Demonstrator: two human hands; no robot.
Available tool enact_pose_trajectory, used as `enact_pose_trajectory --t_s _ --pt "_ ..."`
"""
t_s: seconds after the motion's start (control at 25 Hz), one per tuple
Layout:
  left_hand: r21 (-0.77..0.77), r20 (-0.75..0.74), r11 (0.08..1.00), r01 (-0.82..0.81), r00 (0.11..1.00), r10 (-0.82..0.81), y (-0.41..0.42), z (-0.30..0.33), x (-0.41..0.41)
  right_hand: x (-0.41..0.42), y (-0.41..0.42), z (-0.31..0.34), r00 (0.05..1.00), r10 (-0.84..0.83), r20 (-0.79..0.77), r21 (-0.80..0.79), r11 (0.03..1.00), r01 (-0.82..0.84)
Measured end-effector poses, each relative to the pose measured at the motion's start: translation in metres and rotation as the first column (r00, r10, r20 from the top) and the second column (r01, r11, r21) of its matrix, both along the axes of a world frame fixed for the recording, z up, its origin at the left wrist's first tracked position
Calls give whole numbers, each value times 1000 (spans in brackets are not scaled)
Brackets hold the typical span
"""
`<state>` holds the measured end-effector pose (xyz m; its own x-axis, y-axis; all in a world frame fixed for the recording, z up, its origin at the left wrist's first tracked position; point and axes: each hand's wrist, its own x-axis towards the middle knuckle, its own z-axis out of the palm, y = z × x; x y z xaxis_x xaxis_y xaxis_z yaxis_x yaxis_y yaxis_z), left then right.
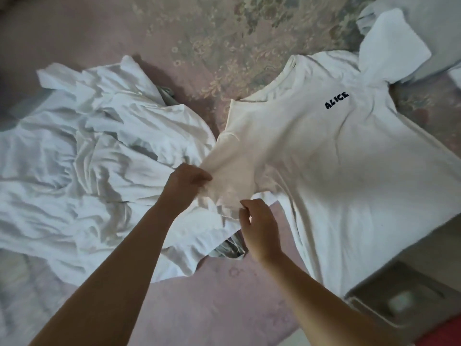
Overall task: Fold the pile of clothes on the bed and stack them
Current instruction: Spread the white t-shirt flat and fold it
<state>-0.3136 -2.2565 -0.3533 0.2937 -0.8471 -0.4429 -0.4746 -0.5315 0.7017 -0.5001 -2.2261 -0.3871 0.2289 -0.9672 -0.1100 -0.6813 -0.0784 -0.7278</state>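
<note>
A white T-shirt (331, 156) with black letters on the chest lies spread front side up on the right of the bed. Its near sleeve (232, 176) is pulled toward the middle. My left hand (185, 182) grips that sleeve at its upper edge. My right hand (259, 226) pinches the sleeve's lower hem between thumb and fingers. To the left lies a crumpled pile of white clothes (94, 156), touching the sleeve. A bit of grey cloth (230, 248) pokes out from under the pile near my right hand.
The bed cover (209, 303) is pink with a pale floral pattern toward the far side. A pillow (429, 31) lies at the far right corner. The bed's edge runs at the lower right, with a beige box-like thing (396, 298) beside it on the floor.
</note>
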Motion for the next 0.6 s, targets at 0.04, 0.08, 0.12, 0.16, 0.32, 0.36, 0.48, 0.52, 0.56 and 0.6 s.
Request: enact_pose_trajectory --t_s 0.04,0.08,0.12,0.16,0.32,0.36,0.48,0.52,0.56,0.6 --pt "9 10 1000 11 1000 -11 6 -2 6 15 9 0 1000 11 3 72 997 -11" --pt "45 -7 998 36 999 -36 10 -5 13 28 15 -1 1000 19 -3 146 989 -19" --pt "74 -7 992 99 995 -98 14 -9 19 39 17 -5 999 16 -31 182 983 -10" --pt "93 44 974 206 977 -211 18 -17 27 50 19 -8 998 20 -64 178 984 -8" --pt "-86 519 821 565 729 -447 25 -43 50 64 21 -21 973 51 -224 43 998 -42" --pt "-77 639 743 664 605 -475 27 -47 54 63 21 -25 956 94 -279 29 996 -89" --pt "37 831 567 823 290 -475 31 -52 59 53 25 -36 925 235 -298 39 971 -234" --pt "5 844 562 827 298 -446 28 -53 58 45 24 -38 938 228 -261 25 973 -229" --pt "-51 842 574 817 345 -416 18 -51 53 35 20 -40 948 188 -258 5 981 -193" --pt "-112 833 600 792 404 -378 3 -47 44 22 16 -40 950 123 -288 -37 990 -139"
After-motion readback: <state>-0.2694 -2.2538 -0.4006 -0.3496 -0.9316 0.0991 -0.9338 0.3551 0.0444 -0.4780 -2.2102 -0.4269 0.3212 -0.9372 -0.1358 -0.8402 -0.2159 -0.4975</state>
